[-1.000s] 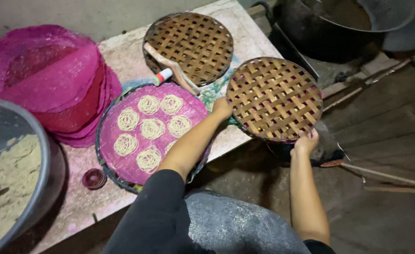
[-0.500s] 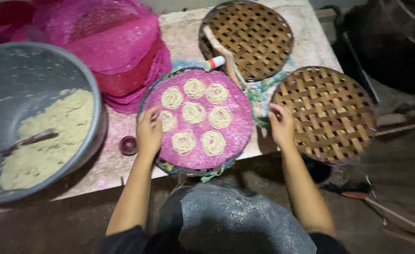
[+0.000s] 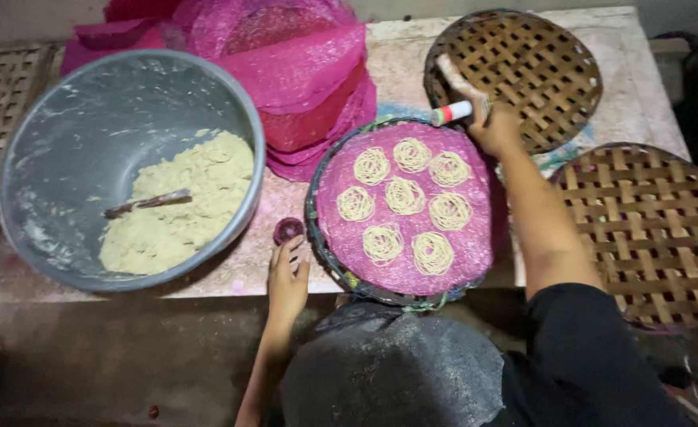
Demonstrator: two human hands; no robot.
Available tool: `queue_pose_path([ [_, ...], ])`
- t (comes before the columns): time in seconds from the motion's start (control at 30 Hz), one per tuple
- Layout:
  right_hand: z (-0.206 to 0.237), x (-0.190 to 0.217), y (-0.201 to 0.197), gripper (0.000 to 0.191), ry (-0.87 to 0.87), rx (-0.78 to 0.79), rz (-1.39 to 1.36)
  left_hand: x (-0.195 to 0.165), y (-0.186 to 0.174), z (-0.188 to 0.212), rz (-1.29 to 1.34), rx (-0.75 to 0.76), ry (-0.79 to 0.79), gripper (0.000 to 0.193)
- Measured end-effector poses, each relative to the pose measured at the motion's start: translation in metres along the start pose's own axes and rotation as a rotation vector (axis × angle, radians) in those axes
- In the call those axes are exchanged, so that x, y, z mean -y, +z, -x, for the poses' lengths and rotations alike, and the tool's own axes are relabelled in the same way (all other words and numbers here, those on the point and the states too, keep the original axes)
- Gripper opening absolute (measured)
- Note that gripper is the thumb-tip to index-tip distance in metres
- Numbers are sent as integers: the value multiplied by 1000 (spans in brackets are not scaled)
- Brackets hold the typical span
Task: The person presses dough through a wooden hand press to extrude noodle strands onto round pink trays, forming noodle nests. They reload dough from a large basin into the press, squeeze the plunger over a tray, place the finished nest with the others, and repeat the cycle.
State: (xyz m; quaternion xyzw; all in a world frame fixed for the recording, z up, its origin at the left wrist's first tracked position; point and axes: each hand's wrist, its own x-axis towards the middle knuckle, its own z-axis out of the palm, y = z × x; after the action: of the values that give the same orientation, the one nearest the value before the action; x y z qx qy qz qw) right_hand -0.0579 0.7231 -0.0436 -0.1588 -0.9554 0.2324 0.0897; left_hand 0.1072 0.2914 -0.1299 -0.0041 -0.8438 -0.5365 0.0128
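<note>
Nearest, at 6 o'clock: a dark grey cloth-covered lap filling the bottom edge. Just above it, at 7 o'clock: the left hand lying flat on the table edge, fingers loosely open and gripping nothing, fingertips just beside a small dark round cap and close to the rim of the round woven tray. At the centre: that tray sitting on the table, lined with a pink cloth and carrying seven pale coils of pressed noodle dough, one in the middle and the rest ringed about it. At 9 o'clock: a big grey metal bowl holding pale dough with a spoon handle sticking out of it. At 3 o'clock: an empty lattice tray resting beside the right forearm. Farther, at 1 o'clock: the right hand reaching past the lined tray's far rim, fingers closed round a wooden press with a white, red and green tip, lying over a second lattice tray. Farthest, at 11 to 12 o'clock: a stack of pink cloths piled behind the bowl.
</note>
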Motion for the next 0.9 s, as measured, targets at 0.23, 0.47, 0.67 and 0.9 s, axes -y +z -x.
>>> queue_pose_path([
  [0.23, -15, -17, -13, 50, -305, -622, 149, -8, 5, -31, -19, 86, 124, 37],
  [0.47, 75, -60, 6, 34, -190, -78, -165, -5, 30, -97, -559, -33, 277, 42],
  [0.67, 152, -95, 19, 33, 244, 15, -524, -2, 44, -123, -610, 2, 249, 24],
  [0.9, 173, -95, 11, 32, 15, -172, -191, -2, 43, -130, -713, 21, 270, 26],
])
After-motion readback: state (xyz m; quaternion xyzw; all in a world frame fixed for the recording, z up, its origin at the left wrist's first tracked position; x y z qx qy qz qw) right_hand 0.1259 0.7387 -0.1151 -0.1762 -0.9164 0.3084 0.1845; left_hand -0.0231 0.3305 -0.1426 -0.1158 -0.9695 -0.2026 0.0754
